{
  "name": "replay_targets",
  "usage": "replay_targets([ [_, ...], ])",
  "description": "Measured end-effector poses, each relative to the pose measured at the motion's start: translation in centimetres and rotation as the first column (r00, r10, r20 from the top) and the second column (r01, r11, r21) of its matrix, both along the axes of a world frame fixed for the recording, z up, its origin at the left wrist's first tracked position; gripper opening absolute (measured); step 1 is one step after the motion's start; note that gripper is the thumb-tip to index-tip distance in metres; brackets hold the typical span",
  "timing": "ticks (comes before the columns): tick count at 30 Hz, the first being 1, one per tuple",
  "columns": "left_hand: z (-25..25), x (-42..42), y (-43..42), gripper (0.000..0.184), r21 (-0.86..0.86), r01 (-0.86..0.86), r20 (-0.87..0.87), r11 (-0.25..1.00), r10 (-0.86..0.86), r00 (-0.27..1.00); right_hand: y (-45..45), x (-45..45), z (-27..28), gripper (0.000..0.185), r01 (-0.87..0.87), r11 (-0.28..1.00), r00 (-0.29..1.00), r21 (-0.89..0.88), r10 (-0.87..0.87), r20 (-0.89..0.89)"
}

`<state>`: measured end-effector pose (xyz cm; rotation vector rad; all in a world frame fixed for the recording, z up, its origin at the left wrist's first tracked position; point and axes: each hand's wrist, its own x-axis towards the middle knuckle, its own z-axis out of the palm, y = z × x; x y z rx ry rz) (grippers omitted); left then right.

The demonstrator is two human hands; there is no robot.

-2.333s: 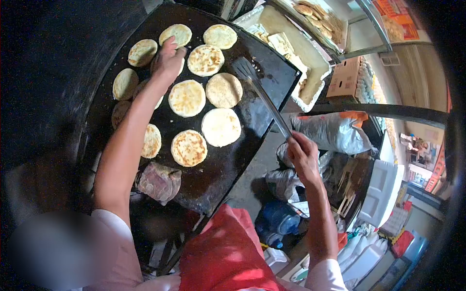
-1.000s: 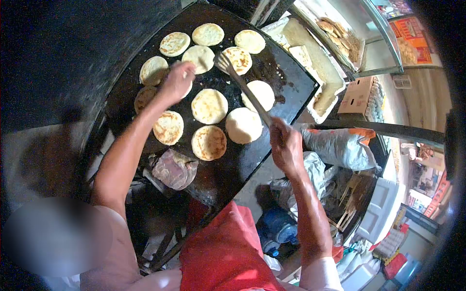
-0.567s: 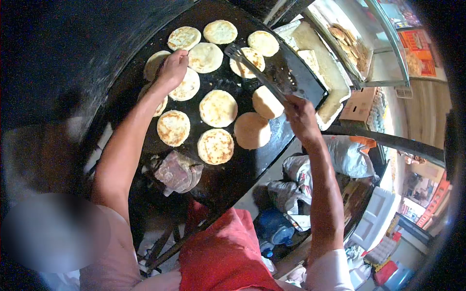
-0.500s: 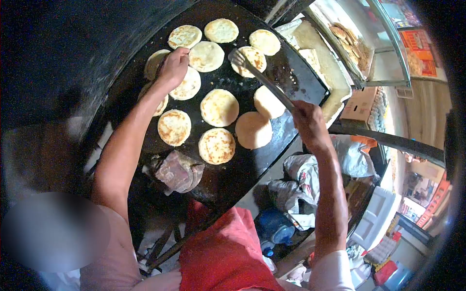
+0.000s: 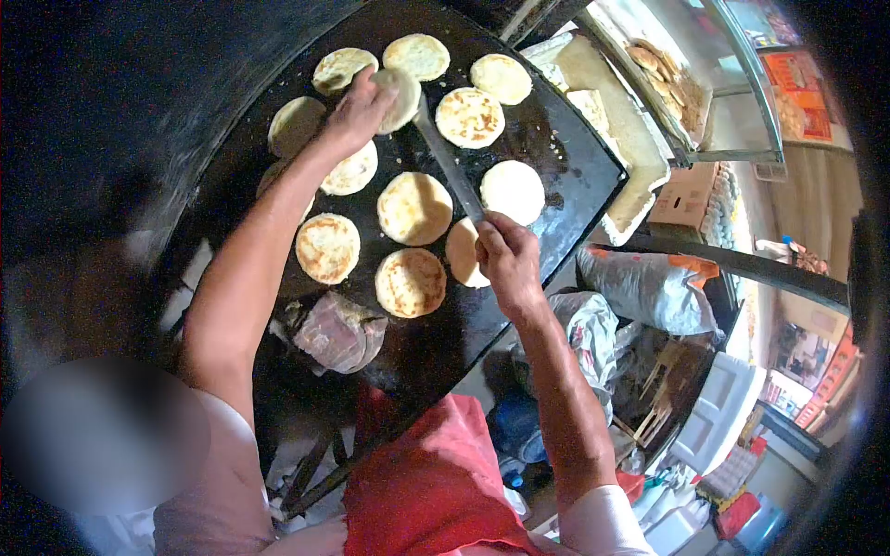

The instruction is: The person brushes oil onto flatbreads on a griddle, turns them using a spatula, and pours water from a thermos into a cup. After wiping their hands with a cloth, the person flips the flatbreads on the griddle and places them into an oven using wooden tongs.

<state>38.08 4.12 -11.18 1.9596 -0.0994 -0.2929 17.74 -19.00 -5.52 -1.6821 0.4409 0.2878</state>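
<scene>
Closing firmly around the turner (image 5: 451, 165), the right hand (image 5: 508, 259) is pointing it across the griddle (image 5: 426, 347). Farther out, the left hand (image 5: 358, 111) is resting palm-down against the pale bread (image 5: 402, 100), fingers half bent; whether they are gripping it is hard to tell. That bread is showing a dull-cream face toward the griddle's far end.

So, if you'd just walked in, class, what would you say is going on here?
A person's right hand grips a long spatula over a dark griddle of round flatbreads. The spatula's far end reaches the edge of a pale flatbread near the back. The left hand has its fingers at that flatbread too, though whether they pinch it is unclear. What looks like a folded cloth sits at the near edge.
</scene>
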Motion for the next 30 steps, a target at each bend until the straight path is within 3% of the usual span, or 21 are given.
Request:
replay_targets([
  [1,0.0,0.2,-1.0,0.079,-0.127,-0.141,-0.013,0.982,0.141,0.990,0.2,-0.6,1.5,0.024,0.004,1.000,1.000,-0.026,-0.004,0.010],
  [4,4.1,-0.8,-0.9,0.074,-0.515,-0.218,-0.376,0.829,0.011,0.927,-0.5,-1.0,2.9,0.025,-0.044,0.993,0.994,-0.112,0.055,0.090],
  [5,3.9,-0.1,-0.5,0.070,-0.524,-0.242,-0.425,0.817,-0.004,0.905,-0.8,-1.0,3.0,0.026,-0.097,0.982,0.981,-0.162,0.122,0.152],
  [7,4.1,-0.2,-0.6,0.063,-0.168,-0.426,-0.412,0.889,0.329,0.850,-2.0,-1.3,3.6,0.027,-0.127,0.970,0.977,-0.207,0.159,0.143],
  [8,4.1,-0.6,0.0,0.063,-0.167,-0.425,-0.409,0.890,0.330,0.851,-2.5,-1.9,4.3,0.028,-0.136,0.960,0.976,-0.244,0.172,0.133],
  [10,4.2,-2.3,2.4,0.058,-0.083,-0.346,-0.160,0.935,0.330,0.930,-4.0,-3.4,5.1,0.031,-0.177,0.919,0.974,-0.353,0.215,0.071],
  [11,3.5,-2.9,4.0,0.058,-0.080,-0.347,-0.162,0.934,0.331,0.929,-4.6,-3.6,5.4,0.031,-0.179,0.920,0.974,-0.350,0.216,0.069],
  [13,1.7,-4.4,6.8,0.055,0.009,-0.271,-0.111,0.963,0.270,0.956,-4.8,-3.7,7.3,0.022,-0.250,0.812,0.947,-0.527,0.318,0.041],
  [15,1.4,-6.8,8.0,0.055,0.012,-0.269,-0.208,0.963,0.266,0.941,-4.2,-2.5,7.9,0.018,-0.284,0.795,0.942,-0.536,0.337,0.001],
  [17,3.4,-9.2,7.8,0.051,0.025,-0.275,-0.312,0.961,0.268,0.911,-3.9,-1.3,6.6,0.027,-0.393,0.677,0.863,-0.623,0.506,0.005],
  [19,2.8,-9.9,7.5,0.052,0.034,-0.282,-0.295,0.959,0.280,0.914,-2.5,-0.3,5.7,0.026,-0.400,0.740,0.867,-0.541,0.497,0.040],
  [21,2.8,-9.9,6.8,0.054,0.049,-0.303,-0.270,0.952,0.305,0.914,-2.0,-0.1,4.8,0.026,-0.408,0.883,0.905,-0.232,0.425,0.023],
  [23,4.2,-9.6,6.2,0.060,-0.094,-0.391,-0.356,0.915,0.336,0.872,-1.7,-1.0,5.4,0.027,-0.366,0.917,0.921,-0.159,0.382,0.078],
  [24,4.0,-9.4,6.5,0.065,-0.250,-0.367,-0.421,0.896,0.241,0.874,-1.6,-1.5,6.1,0.028,-0.353,0.918,0.929,-0.180,0.367,0.052],
  [25,3.3,-8.8,6.6,0.067,-0.476,-0.375,-0.484,0.796,0.119,0.867,-1.8,-1.9,6.8,0.029,-0.335,0.920,0.937,-0.205,0.348,0.029],
  [27,3.4,-8.1,6.4,0.066,-0.578,-0.385,-0.538,0.719,0.020,0.843,-3.0,-2.4,7.6,0.031,-0.356,0.912,0.931,-0.204,0.365,0.005],
  [28,4.5,-8.6,5.8,0.062,-0.428,-0.479,-0.550,0.766,0.199,0.811,-3.8,-3.0,7.7,0.031,-0.299,0.934,0.952,-0.197,0.305,-0.004],
  [29,4.3,-8.7,5.9,0.062,-0.429,-0.477,-0.550,0.767,0.198,0.812,-4.7,-3.7,7.8,0.031,-0.243,0.952,0.970,-0.188,0.244,-0.016],
  [30,3.7,-9.0,6.2,0.061,-0.275,-0.486,-0.375,0.830,0.372,0.849,-6.1,-4.4,8.0,0.026,-0.198,0.952,0.980,-0.234,0.193,-0.046],
])
